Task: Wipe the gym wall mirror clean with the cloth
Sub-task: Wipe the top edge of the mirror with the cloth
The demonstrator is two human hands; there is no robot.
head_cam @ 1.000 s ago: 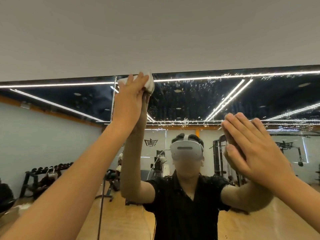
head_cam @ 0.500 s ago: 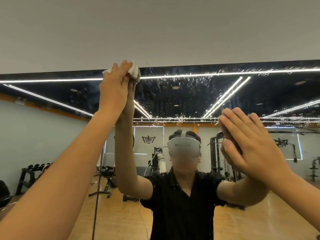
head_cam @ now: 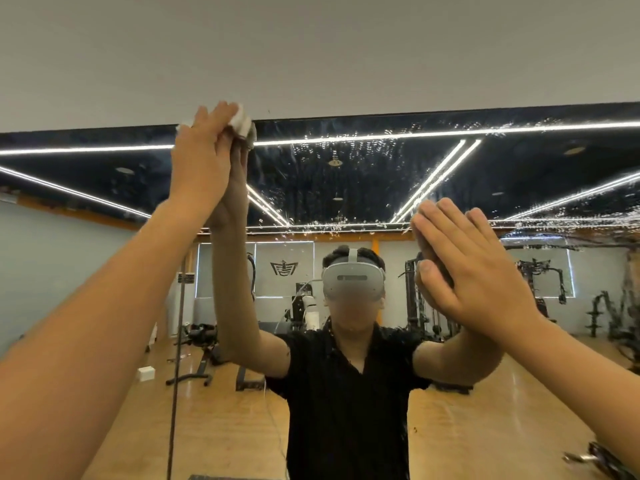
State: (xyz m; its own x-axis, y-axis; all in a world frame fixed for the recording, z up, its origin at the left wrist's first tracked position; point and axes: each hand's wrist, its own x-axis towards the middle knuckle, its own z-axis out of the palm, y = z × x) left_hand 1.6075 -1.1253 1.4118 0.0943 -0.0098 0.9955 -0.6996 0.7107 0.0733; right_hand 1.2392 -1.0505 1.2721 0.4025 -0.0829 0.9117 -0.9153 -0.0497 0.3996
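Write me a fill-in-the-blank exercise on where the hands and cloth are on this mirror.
The left hand presses the crumpled white cloth against the large wall mirror's ____ edge.
The right hand, flat on the glass, holds ____.
Shiny droplets speckle the glass to the cloth's ____.
Missing: top; nothing; right.

You have two bare hands in view: your left hand (head_cam: 199, 161) upper left of centre, your right hand (head_cam: 474, 271) at middle right. You have one crumpled white cloth (head_cam: 240, 121), at the top by the left fingertips. There is one large wall mirror (head_cam: 346, 174) spanning the frame. In its reflection, count one white headset (head_cam: 353, 284), one black short-sleeved shirt (head_cam: 346, 393) and one small white box (head_cam: 145, 373) at lower left.
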